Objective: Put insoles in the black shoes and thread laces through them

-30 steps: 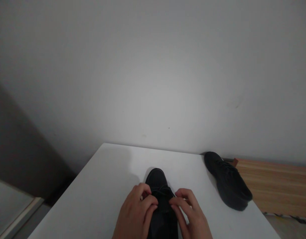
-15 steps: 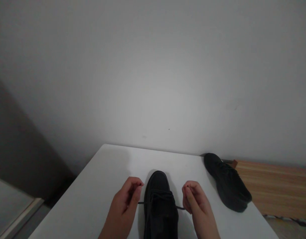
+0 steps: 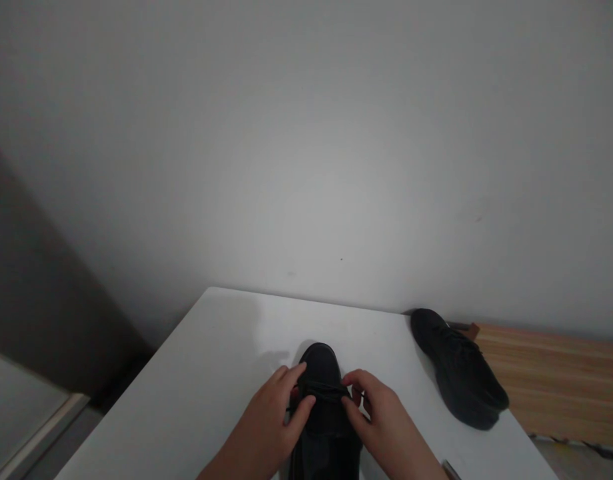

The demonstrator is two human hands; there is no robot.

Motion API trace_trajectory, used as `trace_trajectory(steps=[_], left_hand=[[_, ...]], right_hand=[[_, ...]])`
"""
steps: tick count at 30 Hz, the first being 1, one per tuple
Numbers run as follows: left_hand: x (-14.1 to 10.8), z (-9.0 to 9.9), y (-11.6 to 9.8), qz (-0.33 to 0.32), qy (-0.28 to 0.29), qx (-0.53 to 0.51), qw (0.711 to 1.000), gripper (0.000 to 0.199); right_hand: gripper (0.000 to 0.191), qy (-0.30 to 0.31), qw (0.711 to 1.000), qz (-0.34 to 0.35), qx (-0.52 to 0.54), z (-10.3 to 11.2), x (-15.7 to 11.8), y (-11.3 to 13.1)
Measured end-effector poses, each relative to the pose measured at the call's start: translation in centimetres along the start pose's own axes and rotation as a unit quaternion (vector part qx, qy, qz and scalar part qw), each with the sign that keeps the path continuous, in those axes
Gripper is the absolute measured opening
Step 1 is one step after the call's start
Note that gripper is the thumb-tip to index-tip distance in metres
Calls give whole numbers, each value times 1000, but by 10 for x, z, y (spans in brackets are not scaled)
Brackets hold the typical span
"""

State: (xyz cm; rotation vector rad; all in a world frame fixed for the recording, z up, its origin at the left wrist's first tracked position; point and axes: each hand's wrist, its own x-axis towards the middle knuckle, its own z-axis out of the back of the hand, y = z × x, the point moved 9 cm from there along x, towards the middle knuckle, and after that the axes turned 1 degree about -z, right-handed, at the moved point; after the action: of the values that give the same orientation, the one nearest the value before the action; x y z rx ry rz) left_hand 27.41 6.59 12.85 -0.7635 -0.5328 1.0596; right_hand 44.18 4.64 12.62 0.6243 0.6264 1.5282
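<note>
again both hands (image 3: 272,408) (image 3: 381,410) touch the shoe (image 3: 329,419)

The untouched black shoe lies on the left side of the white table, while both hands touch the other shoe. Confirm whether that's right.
Not left: the head view shows the untouched black shoe on the right side of the white table, while the left hand and right hand touch the other shoe.

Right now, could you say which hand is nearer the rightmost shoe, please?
Right: the right hand is left of the rightmost shoe; the left hand is farther left.
</note>
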Motion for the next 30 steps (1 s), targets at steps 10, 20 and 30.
trace_trajectory(steps=[10, 20, 30], left_hand=[[-1, -3, -14, -53, -11, 9, 999, 12], [-7, -5, -4, -7, 21, 111, 994, 11], [-8, 4, -12, 5, 19, 131, 991, 6]], right_hand=[[28, -8, 996, 80, -29, -5, -8, 23], [17, -43, 994, 38, -95, 2, -19, 0], [24, -86, 970, 87, -210, 0, -13, 20]])
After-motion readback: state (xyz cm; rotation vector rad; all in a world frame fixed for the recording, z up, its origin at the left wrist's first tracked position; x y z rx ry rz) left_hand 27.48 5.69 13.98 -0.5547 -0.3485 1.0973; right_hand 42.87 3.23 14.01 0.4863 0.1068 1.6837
